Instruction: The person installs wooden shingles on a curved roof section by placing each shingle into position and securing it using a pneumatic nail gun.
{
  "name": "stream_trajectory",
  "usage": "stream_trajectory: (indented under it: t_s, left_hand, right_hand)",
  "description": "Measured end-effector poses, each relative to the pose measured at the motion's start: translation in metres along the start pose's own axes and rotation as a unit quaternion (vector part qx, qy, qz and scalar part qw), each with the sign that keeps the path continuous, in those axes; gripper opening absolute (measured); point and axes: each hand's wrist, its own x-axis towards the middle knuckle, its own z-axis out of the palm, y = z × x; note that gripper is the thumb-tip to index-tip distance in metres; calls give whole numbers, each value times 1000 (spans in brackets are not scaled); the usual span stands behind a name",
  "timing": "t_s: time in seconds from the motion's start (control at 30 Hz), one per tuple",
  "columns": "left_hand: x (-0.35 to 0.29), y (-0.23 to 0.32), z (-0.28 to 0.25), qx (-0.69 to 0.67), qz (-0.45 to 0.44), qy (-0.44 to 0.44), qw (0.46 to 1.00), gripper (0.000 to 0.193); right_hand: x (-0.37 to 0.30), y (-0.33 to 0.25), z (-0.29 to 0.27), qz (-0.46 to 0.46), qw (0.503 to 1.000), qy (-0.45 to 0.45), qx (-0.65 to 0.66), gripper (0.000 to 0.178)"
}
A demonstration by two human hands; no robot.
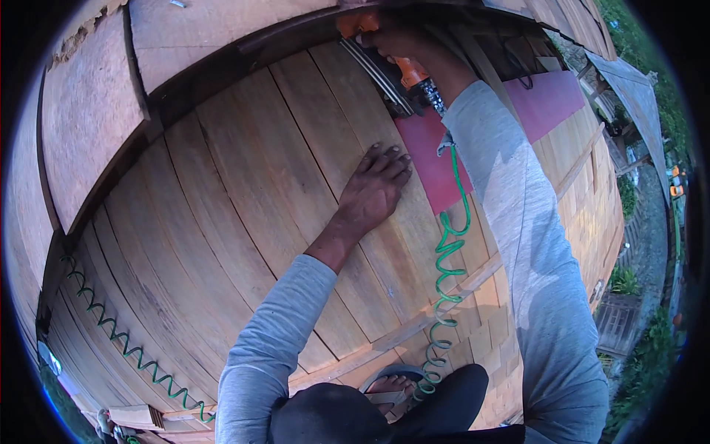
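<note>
My right hand (403,38) is wrapped around an orange nail gun (411,72) at the far upper edge of the wooden boards. The gun's long metal magazine (381,78) slants down toward a red sheet (436,159). Its nose is hidden in shadow under the overhang. From the gun's handle end, a green coiled air hose (449,277) runs down toward my foot. My left hand (372,191) lies flat, fingers spread, on a wooden board (392,244) just left of the red sheet. Nothing is in it.
Rows of overlapping wooden shingles (481,333) descend at the lower right. A thin wooden batten (403,333) crosses below the boards, near my sandalled foot (390,386). Another green coiled hose (122,344) lies at left. Above hangs a panelled overhang (92,140). Greenery (629,281) shows beyond the right edge.
</note>
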Motion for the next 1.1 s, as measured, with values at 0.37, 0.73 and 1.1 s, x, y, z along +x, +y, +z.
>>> stream_trajectory:
  t_s: [0.37, 0.73, 1.1]
  left_hand:
    - [-7, -8, -5, 24, -16, 1, 1000, 41]
    - [-10, -7, 0, 60, 23, 64, 996, 23]
    - [-12, -3, -3, 7, -23, 97, 995, 22]
  right_hand:
    - [6, -41, 29, -105, 988, -14, -110, 27]
    - [-119, -51, -19, 2, 1000, 17, 4, 35]
    - [-369, 24, -172, 233, 971, 36, 25, 36]
